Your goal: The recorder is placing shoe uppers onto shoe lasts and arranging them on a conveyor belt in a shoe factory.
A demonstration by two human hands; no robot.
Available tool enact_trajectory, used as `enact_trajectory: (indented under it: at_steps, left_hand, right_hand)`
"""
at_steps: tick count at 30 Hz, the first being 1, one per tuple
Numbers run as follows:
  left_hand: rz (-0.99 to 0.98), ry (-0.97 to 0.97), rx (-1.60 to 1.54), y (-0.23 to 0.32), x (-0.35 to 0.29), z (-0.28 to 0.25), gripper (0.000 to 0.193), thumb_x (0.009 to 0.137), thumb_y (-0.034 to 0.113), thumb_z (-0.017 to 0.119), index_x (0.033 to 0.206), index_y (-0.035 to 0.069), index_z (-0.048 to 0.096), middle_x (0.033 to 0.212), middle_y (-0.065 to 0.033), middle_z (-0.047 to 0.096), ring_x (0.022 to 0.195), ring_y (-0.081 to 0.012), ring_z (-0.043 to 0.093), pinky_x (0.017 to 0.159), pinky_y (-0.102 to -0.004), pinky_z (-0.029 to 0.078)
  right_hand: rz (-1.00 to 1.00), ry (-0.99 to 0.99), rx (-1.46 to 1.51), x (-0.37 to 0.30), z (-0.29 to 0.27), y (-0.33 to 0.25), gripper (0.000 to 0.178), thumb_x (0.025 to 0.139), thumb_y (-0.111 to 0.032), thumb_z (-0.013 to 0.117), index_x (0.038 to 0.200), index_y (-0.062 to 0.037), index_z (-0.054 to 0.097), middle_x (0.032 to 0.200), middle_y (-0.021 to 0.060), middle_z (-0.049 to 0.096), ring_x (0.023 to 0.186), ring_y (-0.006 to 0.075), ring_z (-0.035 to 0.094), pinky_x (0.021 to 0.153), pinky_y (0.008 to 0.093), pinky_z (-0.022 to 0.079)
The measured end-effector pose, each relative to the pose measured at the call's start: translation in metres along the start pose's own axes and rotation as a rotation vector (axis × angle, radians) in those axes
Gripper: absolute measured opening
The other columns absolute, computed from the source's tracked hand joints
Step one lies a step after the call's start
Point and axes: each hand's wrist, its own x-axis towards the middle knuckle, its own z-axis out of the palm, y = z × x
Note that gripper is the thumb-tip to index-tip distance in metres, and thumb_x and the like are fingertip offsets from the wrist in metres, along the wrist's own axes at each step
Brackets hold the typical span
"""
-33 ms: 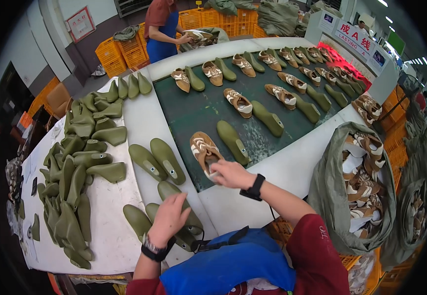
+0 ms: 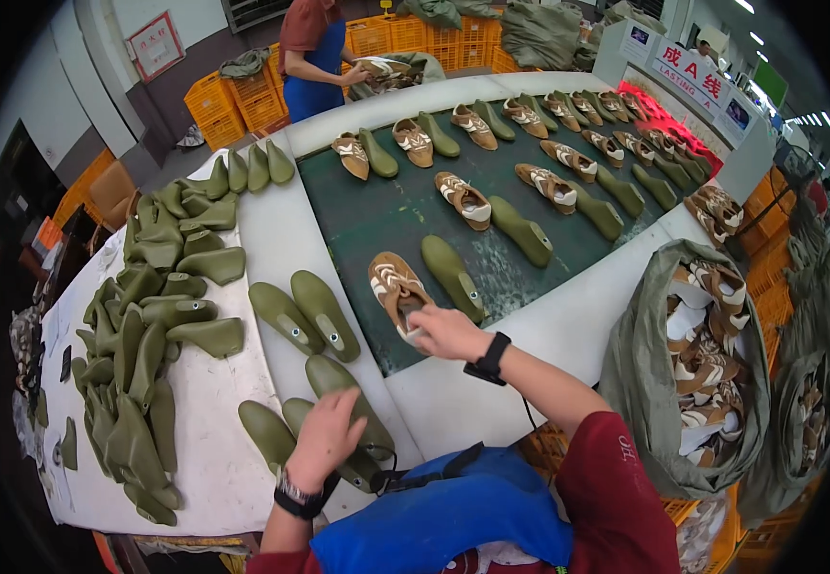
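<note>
The right hand point(image 2: 450, 334) is bent over the near corner of a dark green, scuffed conveyor belt point(image 2: 367, 220), its thumb and fingers closed on the heel rim of a brown lace-up shoe with white stripes point(image 2: 394, 277); the shoe lies on the belt close to its left edge, toe pointing away, opening toward the person; the left hand point(image 2: 327, 430) is well apart from the right, fingers loosely spread and holding nothing, above a cluster of smooth olive-green, foot-shaped lasts point(image 2: 265, 432); whether it touches one I cannot tell.

The smooth white border point(image 2: 568, 316) of the belt gives a wide bare strip under the right forearm, and the belt leaves open room beyond the shoe's toe; on the left there is less room, since two more rounded lasts point(image 2: 286, 314) sit on the border near the belt's edge, and a tangled heap of lasts point(image 2: 137, 402) covers much of the white table further left.

Just right of the shoe lies a single glossy last with a small metal-ringed hole point(image 2: 448, 271); a crumpled grey-green fabric sack point(image 2: 633, 383), its mouth open on more brown shoes, stands beyond the border's right edge.
</note>
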Motion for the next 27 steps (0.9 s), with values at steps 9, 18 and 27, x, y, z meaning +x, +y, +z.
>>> enact_trajectory:
  at_steps: [9, 18, 27]
  left_hand:
    - [-0.245, -0.120, -0.098, -0.031, -0.063, 0.052, 0.062, 0.072, 0.027, 0.071, 0.124, 0.005, 0.046, 0.118, -0.0233, 0.048, 0.103, -0.0409, 0.052, 0.090, -0.0421, 0.044]
    - [-0.261, -0.211, 0.068, -0.017, -0.051, 0.055, 0.070, 0.071, 0.027, 0.072, 0.131, 0.008, 0.041, 0.097, -0.0173, 0.055, 0.091, -0.0359, 0.056, 0.082, -0.0422, 0.044]
    - [-0.221, -0.116, 0.006, -0.030, -0.056, 0.073, 0.065, 0.078, 0.026, 0.066, 0.134, 0.013, 0.037, 0.108, -0.0214, 0.058, 0.098, -0.0378, 0.055, 0.090, -0.0472, 0.040]
  right_hand:
    - [0.147, -0.004, -0.219, 0.141, 0.037, 0.101, 0.021, 0.078, -0.011, 0.056, 0.099, -0.0118, 0.053, 0.094, 0.0149, 0.056, 0.086, 0.0328, 0.060, 0.075, 0.0436, 0.048]
    - [0.354, 0.266, 0.104, 0.134, 0.045, 0.130, 0.056, 0.076, 0.005, 0.049, 0.128, -0.0145, 0.044, 0.140, 0.0246, 0.027, 0.119, 0.0406, 0.042, 0.098, 0.0427, 0.038]
    - [0.299, 0.693, -0.084, -0.116, -0.125, 0.062, 0.025, 0.078, -0.006, 0.058, 0.103, -0.0047, 0.059, 0.101, 0.0157, 0.059, 0.097, 0.0346, 0.056, 0.084, 0.0393, 0.046]
